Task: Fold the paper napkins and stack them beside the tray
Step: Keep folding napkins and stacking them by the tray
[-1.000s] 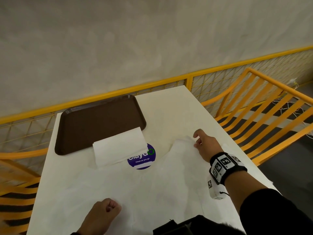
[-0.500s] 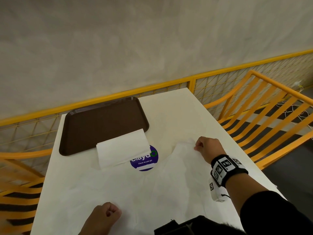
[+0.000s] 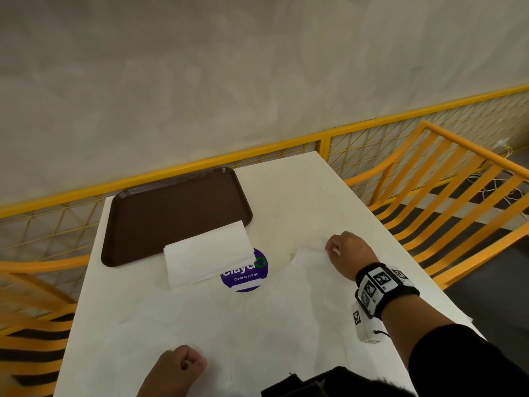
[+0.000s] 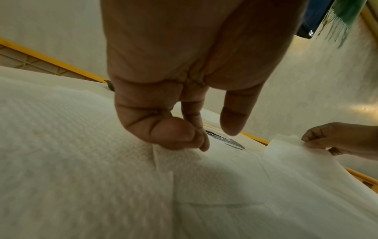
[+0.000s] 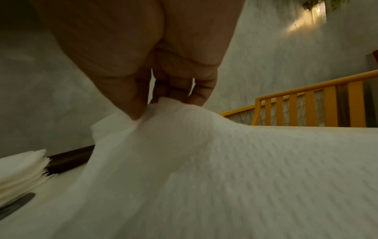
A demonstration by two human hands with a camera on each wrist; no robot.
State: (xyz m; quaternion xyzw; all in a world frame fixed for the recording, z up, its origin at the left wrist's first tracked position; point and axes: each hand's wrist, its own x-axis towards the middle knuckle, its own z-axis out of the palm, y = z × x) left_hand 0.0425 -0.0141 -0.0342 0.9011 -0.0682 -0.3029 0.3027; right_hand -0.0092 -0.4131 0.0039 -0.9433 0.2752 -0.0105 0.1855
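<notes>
A napkin is held at two corners, ready to be folded.

The white table (image 3: 300, 196) is largely covered by an unfolded napkin (image 3: 257, 319), spread flat in front of the person so that it can be doubled over. The brown tray (image 3: 171, 213) is set at the far left of the table, and a stack of folded napkins (image 3: 209, 259) is laid just beside its near edge, partly over a round purple sticker (image 3: 249, 277), apparently as the place where finished napkins are gathered. The napkin's far right corner is pinched and raised off the table by the right hand (image 3: 347, 257), presumably to carry it across. The near edge is pinched between thumb and curled fingers of the left hand (image 3: 179, 371), seemingly so that the sheet is kept from sliding.
</notes>
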